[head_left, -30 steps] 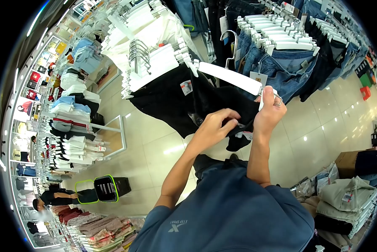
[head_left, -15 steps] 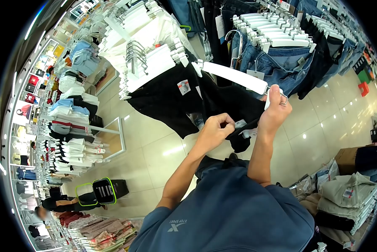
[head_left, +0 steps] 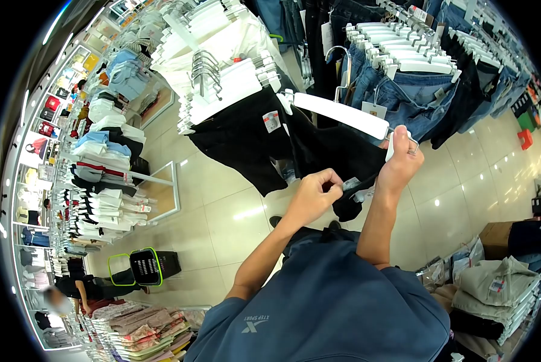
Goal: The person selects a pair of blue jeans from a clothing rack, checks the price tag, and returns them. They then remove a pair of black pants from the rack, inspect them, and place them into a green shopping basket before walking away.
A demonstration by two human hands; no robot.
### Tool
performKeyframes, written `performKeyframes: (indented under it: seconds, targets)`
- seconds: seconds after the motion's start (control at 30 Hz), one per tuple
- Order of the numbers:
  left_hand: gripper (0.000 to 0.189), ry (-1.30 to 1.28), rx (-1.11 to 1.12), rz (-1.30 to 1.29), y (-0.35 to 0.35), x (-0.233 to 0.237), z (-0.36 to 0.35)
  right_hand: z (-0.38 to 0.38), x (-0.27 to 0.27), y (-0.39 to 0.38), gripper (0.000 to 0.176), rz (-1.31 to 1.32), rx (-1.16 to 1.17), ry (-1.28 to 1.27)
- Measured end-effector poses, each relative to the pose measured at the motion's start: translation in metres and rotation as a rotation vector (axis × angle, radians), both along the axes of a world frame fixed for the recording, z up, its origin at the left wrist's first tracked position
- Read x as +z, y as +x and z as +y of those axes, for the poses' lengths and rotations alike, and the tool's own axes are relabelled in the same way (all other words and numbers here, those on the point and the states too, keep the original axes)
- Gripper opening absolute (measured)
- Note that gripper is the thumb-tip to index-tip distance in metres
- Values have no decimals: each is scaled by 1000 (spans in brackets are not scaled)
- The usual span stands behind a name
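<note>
My right hand (head_left: 401,161) is closed around the right end of a white hanger (head_left: 341,113), next to its metal hook. Black trousers (head_left: 346,146) hang below this hanger, bunched toward my hands. With thumb and fingers pinched together, my left hand (head_left: 312,196) is at the trousers, close to a pale label (head_left: 351,183); what lies between the fingertips is hidden. Just left of the hanger, another black pair of trousers (head_left: 237,140) with a red-and-white tag (head_left: 271,122) hangs from the rack.
White hangers (head_left: 228,90) crowd the rack ahead, and blue jeans (head_left: 418,90) hang to its right. Folded beige trousers (head_left: 496,280) are stacked at lower right. On the tiled floor at left stands a black basket (head_left: 146,267) with a green rim, beside another person (head_left: 83,288).
The view has shifted slightly, so the racks sit a little lower and farther right. My left hand has moved slightly toward the label. My right hand keeps its grip on the hanger.
</note>
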State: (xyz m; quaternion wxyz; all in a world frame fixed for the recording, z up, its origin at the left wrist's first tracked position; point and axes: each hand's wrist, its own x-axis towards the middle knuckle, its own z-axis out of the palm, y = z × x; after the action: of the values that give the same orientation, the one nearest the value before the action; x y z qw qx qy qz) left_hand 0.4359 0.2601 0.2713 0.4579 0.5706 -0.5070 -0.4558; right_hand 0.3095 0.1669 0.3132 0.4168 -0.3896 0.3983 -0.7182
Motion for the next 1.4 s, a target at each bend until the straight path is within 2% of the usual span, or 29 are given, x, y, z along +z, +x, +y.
performKeyframes:
  seconds: [0.1, 0.17, 0.23, 0.3, 0.33, 0.37, 0.43, 0.47, 0.5, 0.57, 0.6, 0.67, 0.7, 0.73, 0.77, 0.87, 0.97, 1.1, 1.23, 1.4]
  targets:
    - [7, -132, 154, -89, -2, 7, 2, -2, -1, -3, 40, 4, -7, 7]
    - [4, -272, 365, -192, 8, 7, -4, -2, -1, -6, 39, 8, -6, 2]
    - [19, -483, 599, -219, 25, 4, -19, 0, 0, -8, 38, 13, -4, -14]
    - [33, -450, 662, -311, 46, -2, -30, 2, 1, -10, 31, 3, 30, -9]
    - [49, -348, 640, -295, 54, -4, -34, 3, -1, -13, 26, -5, 58, -21]
    - [55, -327, 630, -286, 60, -11, -41, 3, -3, -14, 23, -13, 85, -33]
    - [67, -283, 606, -267, 70, -24, -51, 5, -1, -13, 25, 3, 95, -44]
    - [78, -173, 576, -229, 70, -22, -53, 7, 3, -12, 29, 12, 96, -41]
    - [74, -173, 549, -261, 76, -34, -61, 9, 5, -12, 34, 22, 97, -37]
    - [48, 34, 412, 4, 79, -32, -60, 12, 8, -14, 34, 67, 113, -63]
    - [36, 45, 383, 69, 82, -36, -59, 13, 9, -16, 34, 90, 117, -76]
    - [22, 134, 380, 227, 88, -39, -55, 8, 7, -20, 34, 73, 36, -83]
    - [21, 120, 344, 256, 94, -44, -53, 5, 4, -24, 35, 66, -5, -85]
    - [19, 150, 342, 252, 97, -45, -49, 1, -1, -32, 27, 43, -23, -77]
    - [18, 179, 340, 246, 99, -42, -44, -1, 0, -40, 30, 91, -67, -67]
    - [19, 231, 352, 484, 94, -29, -29, -16, -13, -58, 36, 32, -192, -27]
    - [21, 172, 576, 816, 79, -17, -24, -22, -13, -69, 40, -15, -221, 3]
    - [29, 114, 428, 939, 77, -5, -19, -28, -17, -71, 45, -29, -222, 9]
    - [29, 218, 418, 1055, 72, 17, -15, -32, -13, -69, 40, -170, -149, 50]
    - [26, 157, 275, 1197, 79, 10, -11, -36, -13, -65, 29, -300, -64, 81]
